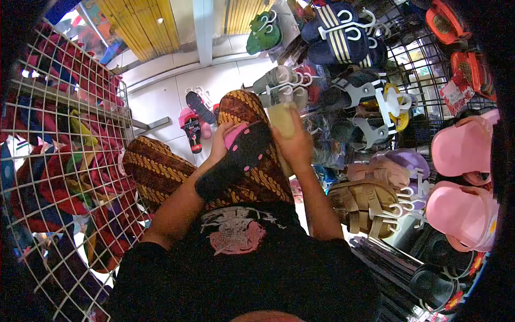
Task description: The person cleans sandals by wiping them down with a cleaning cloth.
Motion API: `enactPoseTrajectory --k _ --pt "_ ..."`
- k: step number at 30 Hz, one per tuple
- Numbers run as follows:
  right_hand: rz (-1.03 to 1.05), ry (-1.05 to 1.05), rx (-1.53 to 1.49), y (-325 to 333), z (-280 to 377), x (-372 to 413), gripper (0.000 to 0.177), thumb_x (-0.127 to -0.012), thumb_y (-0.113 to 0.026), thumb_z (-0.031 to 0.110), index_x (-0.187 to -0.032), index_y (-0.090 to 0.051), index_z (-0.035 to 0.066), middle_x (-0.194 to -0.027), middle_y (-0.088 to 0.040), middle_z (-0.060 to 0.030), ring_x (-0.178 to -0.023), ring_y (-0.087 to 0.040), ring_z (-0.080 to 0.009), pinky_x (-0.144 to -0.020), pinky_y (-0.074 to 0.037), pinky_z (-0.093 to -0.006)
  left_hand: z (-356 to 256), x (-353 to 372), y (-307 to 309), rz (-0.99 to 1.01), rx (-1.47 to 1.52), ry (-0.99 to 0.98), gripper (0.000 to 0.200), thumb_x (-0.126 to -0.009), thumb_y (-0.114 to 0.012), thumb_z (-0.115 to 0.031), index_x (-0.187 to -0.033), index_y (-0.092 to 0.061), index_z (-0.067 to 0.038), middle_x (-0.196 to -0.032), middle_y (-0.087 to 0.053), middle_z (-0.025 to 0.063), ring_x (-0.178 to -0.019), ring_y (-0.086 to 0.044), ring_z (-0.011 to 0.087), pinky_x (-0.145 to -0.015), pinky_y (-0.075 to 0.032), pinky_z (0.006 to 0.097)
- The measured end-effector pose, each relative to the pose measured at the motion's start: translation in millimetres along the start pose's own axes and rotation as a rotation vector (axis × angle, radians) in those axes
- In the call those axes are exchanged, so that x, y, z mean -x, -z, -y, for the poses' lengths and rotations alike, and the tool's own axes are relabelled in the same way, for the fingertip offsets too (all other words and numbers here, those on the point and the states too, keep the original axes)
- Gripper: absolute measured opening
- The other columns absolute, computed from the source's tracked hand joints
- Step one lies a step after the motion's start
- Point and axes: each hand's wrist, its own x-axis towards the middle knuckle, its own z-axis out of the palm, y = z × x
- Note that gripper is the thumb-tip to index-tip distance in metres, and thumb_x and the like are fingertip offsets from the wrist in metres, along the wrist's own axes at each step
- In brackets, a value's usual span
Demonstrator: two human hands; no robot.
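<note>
A black sandal [241, 155] with pink spots lies slanted over my lap, its dark underside towards me. My left hand [219, 144] is closed round its far side, where a strip of pink shows. My right hand [295, 147] grips a pale yellow, rounded block [282, 119], close beside the sandal's right edge; its exact kind I cannot tell. Both hands are over my knees, which are covered by brown patterned trousers [153, 166].
A wire rack [70, 161] of colourful footwear stands at left. On the right hang dark striped slippers [338, 40], brown sandals [365, 201] and pink clogs [458, 212]. More sandals [193, 126] lie on the white tiled floor [155, 102] ahead.
</note>
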Motion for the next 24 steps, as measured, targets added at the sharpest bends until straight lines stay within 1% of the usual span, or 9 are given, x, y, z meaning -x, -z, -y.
enactPoseTrajectory --k 3,5,6,8,9,14,17,20,24 --pt "0.018 0.224 -0.138 1.2 14.6 23.3 0.080 -0.072 -0.081 0.040 -0.142 -0.049 0.018 -0.119 -0.066 -0.0191 -0.106 -0.066 -0.0346 -0.088 -0.054 -0.0421 9.3 -11.0 27.0 0.140 0.202 0.129 0.052 -0.095 -0.048 -0.044 -0.125 -0.055 -0.002 -0.118 -0.065 0.0176 -0.108 -0.064 0.0276 -0.092 -0.054 0.0431" --pt "0.093 0.424 0.025 -14.6 11.7 38.4 0.078 -0.072 -0.080 0.038 -0.141 -0.050 0.018 -0.118 -0.067 -0.0175 -0.104 -0.067 -0.0350 -0.087 -0.054 -0.0430 4.7 -2.0 3.7 -0.053 0.090 -0.026 0.052 -0.095 -0.048 -0.044 -0.127 -0.054 -0.003 -0.119 -0.064 0.0173 -0.106 -0.064 0.0281 -0.091 -0.055 0.0417" --pt "0.123 0.282 0.037 -15.2 11.3 30.9 0.077 -0.073 -0.079 0.038 -0.141 -0.050 0.017 -0.118 -0.066 -0.0179 -0.103 -0.067 -0.0354 -0.087 -0.054 -0.0431 1.6 -0.1 -5.0 -0.146 0.035 -0.105 0.052 -0.096 -0.047 -0.043 -0.128 -0.053 -0.004 -0.119 -0.064 0.0171 -0.106 -0.065 0.0284 -0.090 -0.055 0.0410" --pt "0.141 0.026 0.001 -2.0 19.8 10.6 0.071 -0.077 -0.076 0.039 -0.139 -0.051 0.015 -0.119 -0.066 -0.0189 -0.103 -0.066 -0.0371 -0.086 -0.054 -0.0435 2.4 -5.0 4.8 -0.057 0.100 -0.053 0.053 -0.095 -0.048 -0.044 -0.128 -0.053 -0.003 -0.120 -0.064 0.0174 -0.107 -0.064 0.0282 -0.090 -0.055 0.0400" --pt "-0.087 0.179 -0.084 -3.1 18.9 7.3 0.070 -0.077 -0.076 0.038 -0.139 -0.051 0.015 -0.119 -0.066 -0.0190 -0.104 -0.066 -0.0374 -0.086 -0.054 -0.0428 1.6 -4.4 5.8 -0.014 0.130 -0.024 0.054 -0.095 -0.048 -0.045 -0.129 -0.053 -0.002 -0.120 -0.064 0.0176 -0.108 -0.064 0.0280 -0.090 -0.055 0.0394" --pt "0.087 0.461 -0.030 -14.2 18.3 33.7 0.077 -0.074 -0.079 0.038 -0.141 -0.049 0.016 -0.116 -0.067 -0.0198 -0.102 -0.066 -0.0383 -0.086 -0.053 -0.0427 7.6 -4.1 6.7 -0.095 0.130 -0.067 0.058 -0.092 -0.047 -0.047 -0.118 -0.061 0.002 -0.110 -0.068 0.0156 -0.097 -0.066 0.0283 -0.092 -0.051 0.0403" --pt "0.032 0.166 -0.016 -21.0 10.0 14.0 0.078 -0.074 -0.079 0.040 -0.141 -0.049 0.017 -0.115 -0.067 -0.0202 -0.099 -0.066 -0.0393 -0.084 -0.053 -0.0438 -4.4 6.2 -10.2 -0.073 -0.044 -0.127 0.055 -0.093 -0.047 -0.045 -0.119 -0.061 0.002 -0.110 -0.069 0.0159 -0.097 -0.066 0.0284 -0.093 -0.051 0.0402" --pt "-0.064 0.235 0.020 -25.0 5.6 2.1 0.077 -0.077 -0.077 0.039 -0.144 -0.045 0.017 -0.116 -0.065 -0.0221 -0.099 -0.065 -0.0411 -0.085 -0.051 -0.0456 3.0 -7.9 14.2 0.065 0.174 -0.010 0.052 -0.094 -0.049 -0.040 -0.125 -0.056 0.001 -0.114 -0.067 0.0152 -0.098 -0.067 0.0257 -0.088 -0.055 0.0363" --pt "-0.051 0.221 0.030 -26.4 3.0 1.0 0.077 -0.079 -0.075 0.040 -0.144 -0.044 0.014 -0.113 -0.064 -0.0247 -0.100 -0.062 -0.0428 -0.087 -0.049 -0.0469 1.2 -8.9 16.3 -0.007 0.112 -0.053 0.049 -0.093 -0.049 -0.038 -0.123 -0.058 0.000 -0.112 -0.067 0.0157 -0.095 -0.068 0.0260 -0.084 -0.057 0.0399"
